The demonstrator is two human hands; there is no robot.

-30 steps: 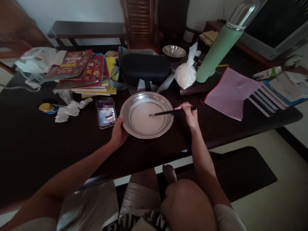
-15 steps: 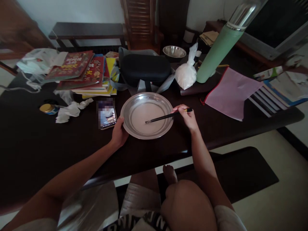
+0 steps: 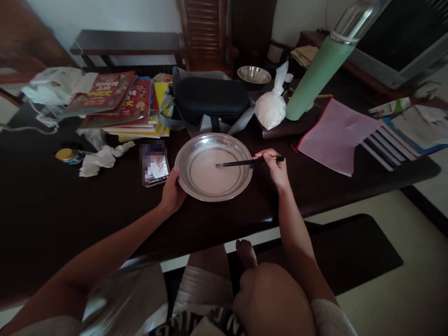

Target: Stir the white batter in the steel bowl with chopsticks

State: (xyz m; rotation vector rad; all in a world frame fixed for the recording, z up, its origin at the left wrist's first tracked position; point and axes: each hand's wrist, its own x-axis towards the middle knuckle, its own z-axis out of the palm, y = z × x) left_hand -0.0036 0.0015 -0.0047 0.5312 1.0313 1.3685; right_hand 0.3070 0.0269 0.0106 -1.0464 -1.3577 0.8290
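Left hand gripped the near-left rim of the steel dish, which sat on the dark table just right of the phone. Right hand pinched dark chopsticks, tips in the pale liquid inside the dish.

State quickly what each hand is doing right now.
Left hand: closed on the metal pan rim.
Right hand: closed, holding chopsticks.
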